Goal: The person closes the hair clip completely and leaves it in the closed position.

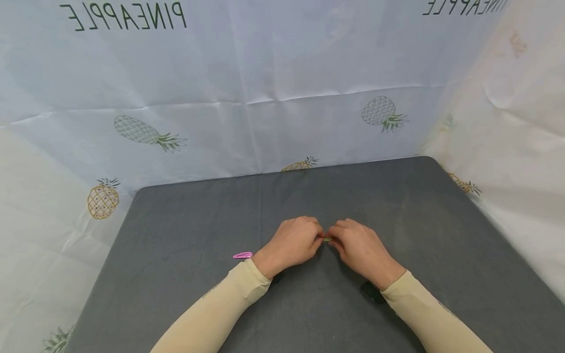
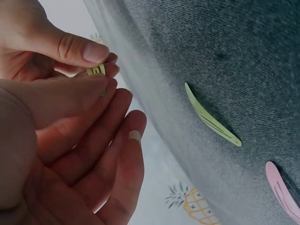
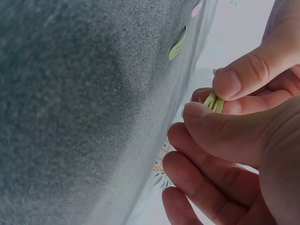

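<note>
Over the middle of the table, both hands meet at a small yellow-green snap hair clip (image 1: 327,239). My left hand (image 1: 295,242) pinches one end between thumb and forefinger, and my right hand (image 1: 359,247) pinches the other. In the right wrist view the slotted strips of the held clip (image 3: 213,102) show between the two thumbs; the fingertips hide its ends. A second green hair clip (image 2: 213,119) lies on the table in the left wrist view. Near it is a pink hair clip (image 2: 282,193), which the head view shows beside my left wrist.
A dark grey cloth-covered table (image 1: 198,215) spreads beneath the hands. White curtains (image 1: 265,59) printed with pineapples hang behind it and at both sides. Under the right cuff a dark strap-like piece (image 1: 372,292) shows.
</note>
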`<state>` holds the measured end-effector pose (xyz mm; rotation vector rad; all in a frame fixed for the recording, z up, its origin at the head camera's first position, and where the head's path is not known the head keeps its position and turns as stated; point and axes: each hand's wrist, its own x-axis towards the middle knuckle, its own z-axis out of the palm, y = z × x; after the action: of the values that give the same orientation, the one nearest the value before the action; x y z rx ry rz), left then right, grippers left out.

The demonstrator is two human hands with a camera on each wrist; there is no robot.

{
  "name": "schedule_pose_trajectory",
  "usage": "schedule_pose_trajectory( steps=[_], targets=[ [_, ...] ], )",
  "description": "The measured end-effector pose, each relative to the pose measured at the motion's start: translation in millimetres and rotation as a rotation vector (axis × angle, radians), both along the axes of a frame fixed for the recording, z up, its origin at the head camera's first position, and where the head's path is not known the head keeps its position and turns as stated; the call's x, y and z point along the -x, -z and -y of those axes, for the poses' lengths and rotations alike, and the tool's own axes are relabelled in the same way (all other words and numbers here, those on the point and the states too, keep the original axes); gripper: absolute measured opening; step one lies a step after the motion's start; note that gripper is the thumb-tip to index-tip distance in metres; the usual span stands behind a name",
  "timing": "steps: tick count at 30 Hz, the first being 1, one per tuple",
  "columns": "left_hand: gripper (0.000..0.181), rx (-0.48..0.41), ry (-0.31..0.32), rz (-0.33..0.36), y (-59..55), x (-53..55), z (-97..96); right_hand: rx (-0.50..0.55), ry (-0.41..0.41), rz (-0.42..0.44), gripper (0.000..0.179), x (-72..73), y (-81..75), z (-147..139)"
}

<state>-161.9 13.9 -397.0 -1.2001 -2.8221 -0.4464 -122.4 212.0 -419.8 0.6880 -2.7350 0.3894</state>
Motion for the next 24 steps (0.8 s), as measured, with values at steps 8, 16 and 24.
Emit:
schedule_pose_trajectory(
  steps=[8,16,24],
  targets=[
    [0.011,0.032,0.0,-0.034,-1.5,-3.5,-0.3,0.003,-0.017,-0.029,0.016,-0.1,-0.6,-1.4],
    [0.009,0.025,0.014,-0.057,-3.7,-3.1,3.0,0.002,-0.042,-0.073,0.017,0.1,-4.2,0.7],
    [0.008,0.005,0.015,-0.034,-5.2,-1.6,2.9,-0.008,-0.033,-0.089,0.018,1.5,-9.0,2.7]
  ],
)
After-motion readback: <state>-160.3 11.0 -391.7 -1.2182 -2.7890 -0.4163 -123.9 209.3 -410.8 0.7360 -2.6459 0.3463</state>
